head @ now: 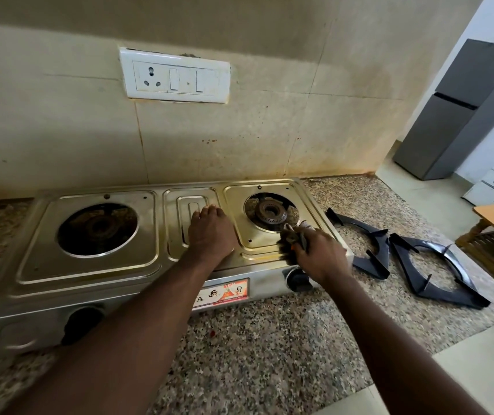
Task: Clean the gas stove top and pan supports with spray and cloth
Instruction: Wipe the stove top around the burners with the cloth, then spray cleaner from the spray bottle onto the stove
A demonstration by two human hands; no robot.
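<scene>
Left hand (209, 232) pressing flat to brace the stove top (90, 265) — right hand (319, 256) clenching the cloth (291, 237), wiping just short of the burner (270, 212).

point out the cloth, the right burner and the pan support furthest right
cloth (292, 237): head view, on the bunched dark fabric.
right burner (269, 220): head view, on the near side of its perforated ring.
far-right pan support (449, 296): head view, on its near bar.
</scene>
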